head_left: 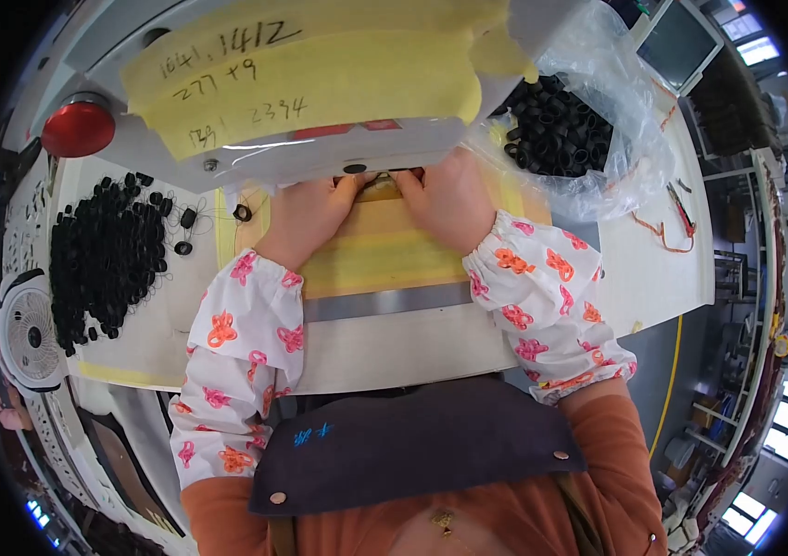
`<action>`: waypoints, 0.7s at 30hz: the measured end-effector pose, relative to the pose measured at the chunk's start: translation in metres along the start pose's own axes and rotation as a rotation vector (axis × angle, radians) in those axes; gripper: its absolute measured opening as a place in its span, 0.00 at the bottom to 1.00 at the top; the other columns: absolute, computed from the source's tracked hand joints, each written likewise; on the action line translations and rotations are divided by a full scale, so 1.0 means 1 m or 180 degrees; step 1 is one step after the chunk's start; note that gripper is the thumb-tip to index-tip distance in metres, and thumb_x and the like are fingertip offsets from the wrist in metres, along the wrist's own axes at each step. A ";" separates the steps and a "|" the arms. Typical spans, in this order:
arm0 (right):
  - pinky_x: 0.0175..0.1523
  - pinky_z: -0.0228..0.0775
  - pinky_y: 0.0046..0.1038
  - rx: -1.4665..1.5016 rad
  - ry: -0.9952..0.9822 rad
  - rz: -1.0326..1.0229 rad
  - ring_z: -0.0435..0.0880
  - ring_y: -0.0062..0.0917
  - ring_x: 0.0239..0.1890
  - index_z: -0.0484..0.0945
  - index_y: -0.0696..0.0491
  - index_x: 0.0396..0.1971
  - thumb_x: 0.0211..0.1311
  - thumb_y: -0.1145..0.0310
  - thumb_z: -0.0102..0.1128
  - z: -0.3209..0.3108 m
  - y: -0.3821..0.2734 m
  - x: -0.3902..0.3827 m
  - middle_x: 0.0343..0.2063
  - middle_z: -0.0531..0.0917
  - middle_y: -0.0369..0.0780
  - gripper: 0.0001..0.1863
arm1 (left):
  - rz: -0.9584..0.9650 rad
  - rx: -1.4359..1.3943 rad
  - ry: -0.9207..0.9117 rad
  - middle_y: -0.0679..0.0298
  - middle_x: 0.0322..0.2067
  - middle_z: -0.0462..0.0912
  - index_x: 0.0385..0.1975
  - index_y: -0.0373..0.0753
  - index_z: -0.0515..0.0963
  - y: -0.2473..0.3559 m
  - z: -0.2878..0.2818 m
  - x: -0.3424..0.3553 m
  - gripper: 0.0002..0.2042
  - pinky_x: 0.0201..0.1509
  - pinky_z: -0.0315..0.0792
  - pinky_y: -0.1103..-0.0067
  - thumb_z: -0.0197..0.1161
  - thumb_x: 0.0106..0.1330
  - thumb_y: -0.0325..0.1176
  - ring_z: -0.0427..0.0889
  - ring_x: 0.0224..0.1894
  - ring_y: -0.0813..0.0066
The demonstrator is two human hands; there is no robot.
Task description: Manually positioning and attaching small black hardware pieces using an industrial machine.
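Both hands reach in under the white head of a sewing machine, which hides most of my fingers. My left hand is closed, its thumb pointing inward at the machine's lower edge. Opposite it, my right hand is closed too, thumb angled toward the left one. Between the thumbs sits something small that I cannot make out; a bit of dark material shows by the right thumb. Beneath my wrists lies the machine bed, covered in yellow tape. A single black loop rests left of my left hand.
A large heap of black loops joined by threads covers the left of the table. At the right, a clear plastic bag holds more black loops. Thread snips lie beyond it. A red button and a white fan are far left.
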State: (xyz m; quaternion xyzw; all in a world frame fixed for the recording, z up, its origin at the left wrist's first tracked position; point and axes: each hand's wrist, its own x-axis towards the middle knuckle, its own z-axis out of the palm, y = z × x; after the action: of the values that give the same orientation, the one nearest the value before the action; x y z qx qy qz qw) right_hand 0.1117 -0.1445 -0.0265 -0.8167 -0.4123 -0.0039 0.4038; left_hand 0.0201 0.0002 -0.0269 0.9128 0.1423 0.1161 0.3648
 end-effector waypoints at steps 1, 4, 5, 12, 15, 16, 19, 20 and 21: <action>0.28 0.66 0.36 0.0005 0.0005 0.0019 0.75 0.39 0.24 0.69 0.56 0.19 0.45 0.73 0.56 0.000 0.000 0.000 0.20 0.75 0.44 0.06 | -0.0056 -0.0033 0.0026 0.61 0.25 0.79 0.31 0.41 0.78 0.001 0.001 0.001 0.11 0.31 0.68 0.74 0.57 0.54 0.40 0.77 0.28 0.65; 0.29 0.66 0.36 0.0078 0.0059 -0.0066 0.75 0.39 0.25 0.70 0.56 0.19 0.45 0.73 0.56 0.003 -0.002 0.001 0.20 0.75 0.44 0.05 | 0.0072 -0.0047 0.0207 0.63 0.15 0.76 0.25 0.37 0.78 -0.003 0.000 -0.001 0.13 0.24 0.64 0.79 0.58 0.56 0.43 0.72 0.17 0.75; 0.29 0.67 0.36 0.0021 0.0037 -0.0082 0.75 0.39 0.25 0.70 0.56 0.19 0.45 0.72 0.56 0.004 -0.002 0.001 0.20 0.75 0.44 0.05 | 0.0077 -0.0030 0.0180 0.63 0.15 0.76 0.25 0.37 0.78 -0.003 0.001 -0.001 0.13 0.24 0.64 0.79 0.58 0.56 0.43 0.72 0.17 0.75; 0.24 0.66 0.33 -0.0190 0.0382 -0.0192 0.75 0.36 0.18 0.74 0.58 0.24 0.46 0.72 0.57 0.005 0.005 -0.004 0.15 0.76 0.44 0.06 | 0.0253 -0.0050 0.0251 0.64 0.13 0.74 0.26 0.36 0.78 0.004 0.003 0.000 0.13 0.21 0.62 0.79 0.58 0.56 0.42 0.69 0.15 0.78; 0.25 0.66 0.32 -0.0164 0.0346 -0.0142 0.76 0.36 0.19 0.73 0.57 0.23 0.47 0.70 0.57 0.005 0.002 -0.007 0.17 0.76 0.44 0.06 | 0.0176 -0.0050 0.0315 0.62 0.15 0.76 0.27 0.36 0.78 0.003 0.005 -0.002 0.14 0.22 0.63 0.78 0.58 0.56 0.42 0.72 0.17 0.76; 0.25 0.66 0.32 -0.0195 0.0397 -0.0157 0.76 0.36 0.19 0.73 0.57 0.23 0.47 0.70 0.57 0.005 0.004 -0.008 0.17 0.76 0.44 0.06 | 0.0188 -0.0144 0.0398 0.61 0.16 0.77 0.28 0.36 0.78 0.003 0.007 -0.002 0.14 0.22 0.64 0.77 0.58 0.56 0.42 0.74 0.18 0.75; 0.26 0.67 0.31 -0.0185 0.0360 -0.0209 0.76 0.35 0.21 0.73 0.57 0.22 0.46 0.69 0.58 0.002 0.007 -0.008 0.19 0.76 0.43 0.07 | 0.0234 -0.0022 0.0441 0.57 0.17 0.77 0.25 0.36 0.77 0.011 0.006 -0.007 0.12 0.22 0.64 0.75 0.58 0.56 0.40 0.76 0.20 0.70; 0.27 0.67 0.30 -0.0044 0.0170 -0.0122 0.76 0.35 0.22 0.73 0.57 0.22 0.46 0.70 0.58 0.000 0.008 -0.008 0.20 0.76 0.43 0.07 | 0.0291 -0.0024 0.0472 0.57 0.17 0.77 0.25 0.36 0.77 0.015 0.004 -0.012 0.12 0.22 0.64 0.75 0.58 0.56 0.40 0.76 0.20 0.70; 0.27 0.67 0.30 0.0109 -0.0029 -0.0031 0.76 0.34 0.24 0.73 0.57 0.23 0.46 0.70 0.58 -0.001 0.006 -0.006 0.20 0.77 0.42 0.07 | 0.0455 0.0248 0.0402 0.56 0.17 0.76 0.23 0.36 0.77 0.015 0.001 -0.017 0.12 0.22 0.65 0.74 0.57 0.56 0.40 0.75 0.19 0.65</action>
State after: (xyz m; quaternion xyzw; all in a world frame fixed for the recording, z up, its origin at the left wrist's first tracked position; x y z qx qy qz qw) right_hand 0.1126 -0.1511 -0.0319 -0.8076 -0.4182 0.0049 0.4158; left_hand 0.0068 -0.0169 -0.0190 0.9249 0.1039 0.1936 0.3102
